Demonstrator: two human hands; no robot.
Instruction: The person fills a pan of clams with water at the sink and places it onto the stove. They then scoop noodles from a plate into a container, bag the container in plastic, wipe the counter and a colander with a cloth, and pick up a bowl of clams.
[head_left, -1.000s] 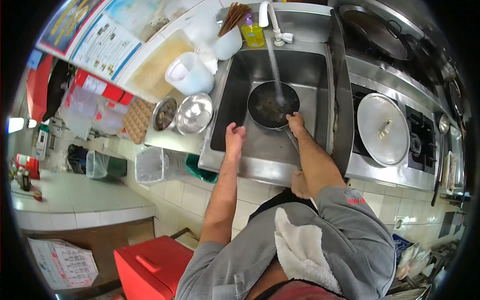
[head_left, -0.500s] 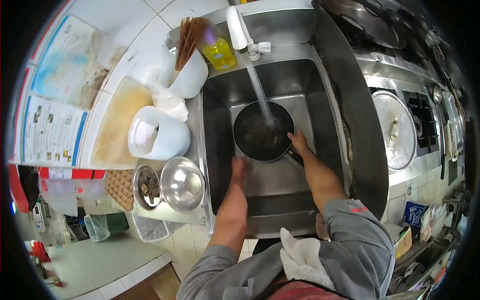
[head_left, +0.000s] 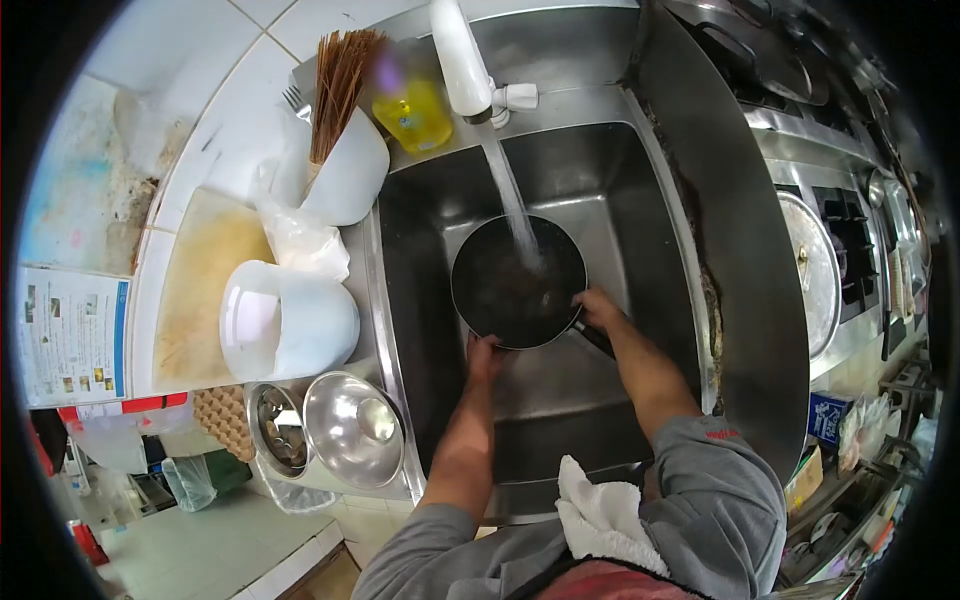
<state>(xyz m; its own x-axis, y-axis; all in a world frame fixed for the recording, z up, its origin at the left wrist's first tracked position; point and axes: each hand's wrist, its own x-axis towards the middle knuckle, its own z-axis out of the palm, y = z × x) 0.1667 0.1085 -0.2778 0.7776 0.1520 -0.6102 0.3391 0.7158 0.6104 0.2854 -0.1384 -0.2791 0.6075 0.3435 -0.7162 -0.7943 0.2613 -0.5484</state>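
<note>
A black frying pan (head_left: 505, 290) is held inside the steel sink (head_left: 560, 400), its handle (head_left: 595, 340) pointing toward the near right. Water from the white faucet (head_left: 462, 60) pours into the pan, and its inside looks wet and blurred. My left hand (head_left: 484, 355) grips the near-left rim, thumb on top and fingers partly hidden under the pan. On the right side, my right hand (head_left: 599, 308) is closed on the rim just beside the handle.
Left of the sink stand a white container with brown sticks (head_left: 345, 90), a yellow soap bottle (head_left: 415, 118), a white tub (head_left: 290, 320) and metal bowls (head_left: 353, 428). A steel partition (head_left: 740, 240) separates the sink from the stove, where a large lid (head_left: 812, 285) lies.
My left hand has come up to the pan's near rim and now grips it. The pan sits slightly lower in view, and the camera view has shifted. Water keeps running.
</note>
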